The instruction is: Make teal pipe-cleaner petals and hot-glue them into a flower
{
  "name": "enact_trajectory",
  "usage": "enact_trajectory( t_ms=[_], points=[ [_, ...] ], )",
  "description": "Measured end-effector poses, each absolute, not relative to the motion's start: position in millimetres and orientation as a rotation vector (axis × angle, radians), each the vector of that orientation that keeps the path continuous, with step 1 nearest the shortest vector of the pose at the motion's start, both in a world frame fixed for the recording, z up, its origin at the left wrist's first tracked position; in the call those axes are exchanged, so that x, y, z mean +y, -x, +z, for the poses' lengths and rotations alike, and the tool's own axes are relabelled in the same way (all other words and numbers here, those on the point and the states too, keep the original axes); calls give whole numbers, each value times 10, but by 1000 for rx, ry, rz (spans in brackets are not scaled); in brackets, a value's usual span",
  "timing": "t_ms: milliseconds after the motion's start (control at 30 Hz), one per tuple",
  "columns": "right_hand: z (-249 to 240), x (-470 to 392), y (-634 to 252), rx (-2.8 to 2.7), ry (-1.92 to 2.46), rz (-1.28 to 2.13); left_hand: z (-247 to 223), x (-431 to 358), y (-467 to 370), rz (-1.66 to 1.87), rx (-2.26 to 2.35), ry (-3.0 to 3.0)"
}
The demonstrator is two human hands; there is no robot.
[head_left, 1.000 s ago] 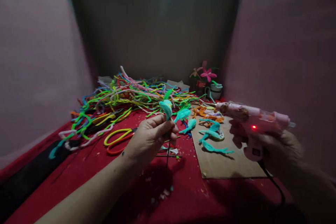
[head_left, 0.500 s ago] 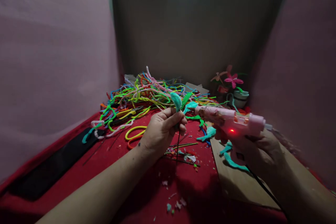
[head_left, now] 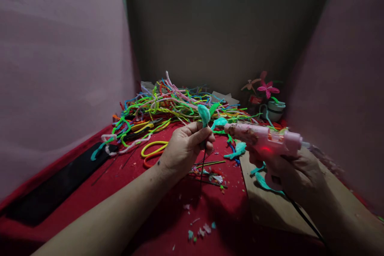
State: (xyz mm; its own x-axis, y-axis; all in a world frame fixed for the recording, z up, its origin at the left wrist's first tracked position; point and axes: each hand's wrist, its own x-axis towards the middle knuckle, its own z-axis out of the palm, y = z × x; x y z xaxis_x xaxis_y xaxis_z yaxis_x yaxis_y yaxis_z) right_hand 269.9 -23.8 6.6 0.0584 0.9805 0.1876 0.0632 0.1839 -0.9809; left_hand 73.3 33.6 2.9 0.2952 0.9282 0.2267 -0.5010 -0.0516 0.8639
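Observation:
Between the thumb and fingers of my left hand (head_left: 187, 144) is a pipe-cleaner flower (head_left: 204, 115) with turquoise petals and a green leaf piece. Its thin dark stem (head_left: 203, 168) hangs down below the fist. My right hand (head_left: 300, 172) is wrapped around the handle of a pink hot glue gun (head_left: 261, 134), whose red light glows. The nozzle points left, close to a turquoise petal (head_left: 220, 123) beside my left fingers; whether they touch I cannot tell. More turquoise petals (head_left: 237, 150) lie beneath the gun.
A tangled heap of coloured pipe cleaners (head_left: 174, 100) lies at the back, with yellow-handled pliers (head_left: 142, 128) before it. Yellow and orange handles (head_left: 154, 149) show behind my left wrist. A potted flower (head_left: 274, 110), a wooden board (head_left: 270, 212) and a black flat case (head_left: 60, 184) stand or lie around.
The glue gun's nozzle has drawn slightly right, away from the turquoise petal. The flower in my left hand has turned a little. The camera view has shifted slightly.

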Motion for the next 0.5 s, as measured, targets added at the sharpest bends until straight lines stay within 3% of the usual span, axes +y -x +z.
enact_trajectory(
  t_ms=[200, 500],
  points=[
    [83, -263, -2664, -1345, 1243, 872, 23, 344, -736, 1239, 510, -1084],
    [170, -246, -2551, -1452, 1042, 837, 20, 341, -726, 1227, 506, -1107]
  ],
)
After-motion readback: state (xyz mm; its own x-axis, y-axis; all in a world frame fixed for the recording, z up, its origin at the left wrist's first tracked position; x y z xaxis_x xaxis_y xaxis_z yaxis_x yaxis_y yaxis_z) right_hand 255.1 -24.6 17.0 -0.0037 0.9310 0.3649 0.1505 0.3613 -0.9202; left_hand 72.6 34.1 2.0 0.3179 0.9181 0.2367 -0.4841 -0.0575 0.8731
